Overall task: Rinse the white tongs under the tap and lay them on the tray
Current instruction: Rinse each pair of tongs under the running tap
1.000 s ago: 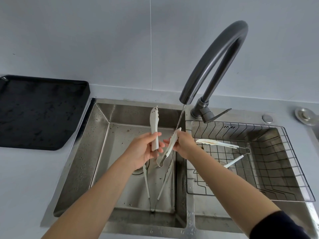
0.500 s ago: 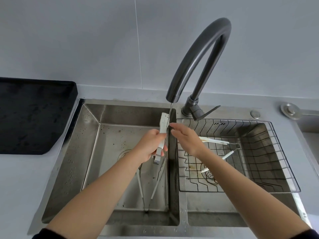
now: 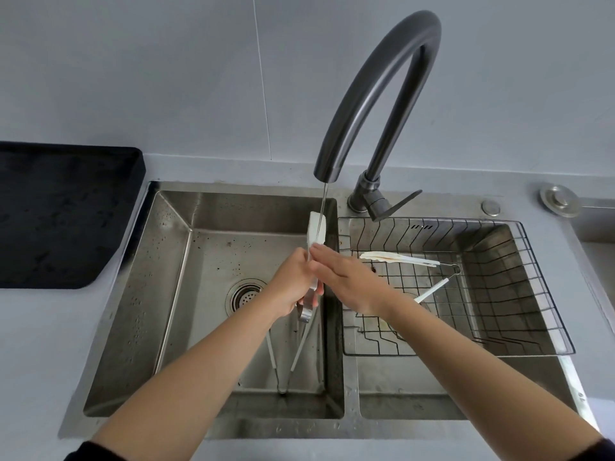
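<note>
My left hand (image 3: 293,284) grips a pair of white tongs (image 3: 315,232) upright, tips closed together, over the left sink basin. A thin stream of water from the dark curved tap (image 3: 376,94) runs onto the white tips. My right hand (image 3: 346,281) lies flat against the tongs' shaft with its fingers stretched out. The tongs' metal hinge end (image 3: 306,311) sticks out below my left hand. A black tray (image 3: 63,211) lies on the counter to the left.
A second pair of tongs (image 3: 286,357) lies in the left basin (image 3: 173,294) near the drain (image 3: 244,294). A third pair (image 3: 399,259) rests in the wire basket (image 3: 532,294) over the right basin. The tap lever (image 3: 399,204) points right.
The tongs' two arms, spread apart a second ago, are now closed together under the stream. My right hand has moved from holding one arm to lying flat against the shaft.
</note>
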